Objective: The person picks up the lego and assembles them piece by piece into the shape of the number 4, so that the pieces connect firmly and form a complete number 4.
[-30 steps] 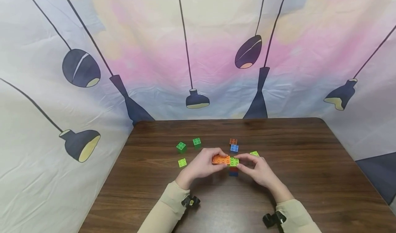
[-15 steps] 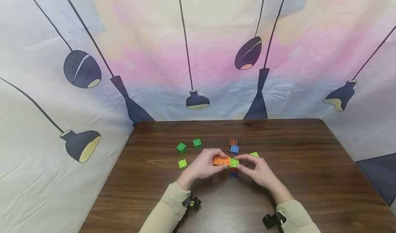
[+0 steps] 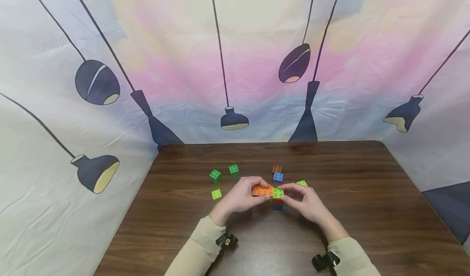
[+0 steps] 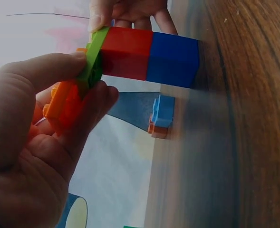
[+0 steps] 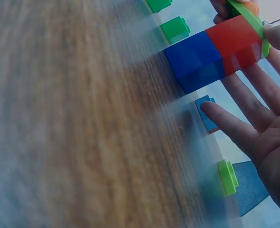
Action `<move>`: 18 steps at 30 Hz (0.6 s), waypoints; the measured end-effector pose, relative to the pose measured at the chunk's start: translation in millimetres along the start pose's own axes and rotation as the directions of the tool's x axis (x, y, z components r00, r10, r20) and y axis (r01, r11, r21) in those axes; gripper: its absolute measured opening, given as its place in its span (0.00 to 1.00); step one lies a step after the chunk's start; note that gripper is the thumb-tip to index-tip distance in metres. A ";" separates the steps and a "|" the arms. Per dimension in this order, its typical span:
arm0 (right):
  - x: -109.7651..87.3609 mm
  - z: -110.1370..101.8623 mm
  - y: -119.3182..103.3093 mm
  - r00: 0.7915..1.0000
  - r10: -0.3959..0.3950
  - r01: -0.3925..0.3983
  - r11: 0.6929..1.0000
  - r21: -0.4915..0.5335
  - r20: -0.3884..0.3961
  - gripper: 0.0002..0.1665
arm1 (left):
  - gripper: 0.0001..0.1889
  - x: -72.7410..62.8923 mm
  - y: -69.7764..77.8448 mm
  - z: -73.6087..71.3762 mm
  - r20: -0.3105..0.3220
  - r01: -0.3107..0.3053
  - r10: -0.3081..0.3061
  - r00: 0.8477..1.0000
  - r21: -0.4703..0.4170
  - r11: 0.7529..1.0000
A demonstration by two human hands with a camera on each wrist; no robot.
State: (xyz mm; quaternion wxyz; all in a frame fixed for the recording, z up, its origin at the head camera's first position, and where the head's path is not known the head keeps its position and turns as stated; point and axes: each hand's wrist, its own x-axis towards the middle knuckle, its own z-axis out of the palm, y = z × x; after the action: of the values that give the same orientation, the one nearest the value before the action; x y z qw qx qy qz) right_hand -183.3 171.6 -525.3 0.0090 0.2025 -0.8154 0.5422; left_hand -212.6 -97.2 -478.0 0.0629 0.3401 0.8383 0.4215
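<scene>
A blue toy brick (image 4: 173, 59) stands upright on the table, with a red brick (image 4: 128, 52) stacked on it. Across the red one lies a thin light green brick (image 3: 278, 193), jutting out to the left. An orange brick (image 3: 262, 190) with rows of studs sits over that jutting part. My left hand (image 3: 238, 195) grips the orange brick between thumb and fingers, its fingertips right at the green edge. At the opposite end, my right hand (image 3: 310, 203) pinches the light green brick between thumb and index finger, the other fingers spread below.
Behind the stack are a small blue brick (image 3: 278, 177) and an orange-brown one (image 3: 277, 168). Two green bricks (image 3: 215, 175) and a light green one (image 3: 216, 194) lie to the left. Another light green brick (image 3: 302, 183) is beyond my right hand. A printed cloth (image 3: 235, 64) hangs behind the table.
</scene>
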 end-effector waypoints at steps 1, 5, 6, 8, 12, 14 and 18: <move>0.2 0.3 0.2 1.000 -0.001 0.001 1.000 -0.002 0.000 0.16 | 0.12 -0.4 -0.3 0.0 -0.001 -0.004 0.004 1.000 0.001 1.000; 1.0 1.1 0.8 1.000 -0.006 0.006 1.000 -0.009 0.001 0.16 | 0.12 -1.4 -0.8 -0.2 -0.004 -0.007 0.007 1.000 0.016 1.000; 0.9 1.0 0.4 1.000 -0.010 0.010 1.000 -0.006 0.002 0.16 | 0.13 -1.6 -0.7 -0.3 -0.004 -0.003 0.003 1.000 0.021 1.000; 1.4 1.3 0.4 1.000 -0.010 0.010 1.000 -0.004 0.004 0.16 | 0.13 -2.1 -0.1 -0.6 -0.005 0.006 -0.006 1.000 0.030 1.000; 0.5 1.1 -1.0 1.000 -0.007 0.007 1.000 -0.004 0.004 0.16 | 0.13 -2.3 0.6 -0.9 -0.002 0.004 -0.004 1.000 0.039 0.999; 0.4 1.0 -0.9 1.000 -0.002 0.002 1.000 -0.008 0.003 0.16 | 0.12 -1.9 0.7 -0.7 0.001 -0.002 0.002 1.000 0.040 0.999; 0.7 1.1 -0.5 1.000 0.000 0.000 1.000 -0.017 -0.002 0.16 | 0.13 -1.5 1.2 -0.3 0.001 -0.005 0.005 1.000 0.054 0.999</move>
State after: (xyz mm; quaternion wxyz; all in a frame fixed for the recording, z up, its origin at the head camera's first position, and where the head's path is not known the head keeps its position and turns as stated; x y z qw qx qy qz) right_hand -183.6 170.2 -525.1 0.0114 0.2021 -0.8199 0.5356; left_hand -210.9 -97.8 -477.2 0.0531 0.3440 0.8484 0.3989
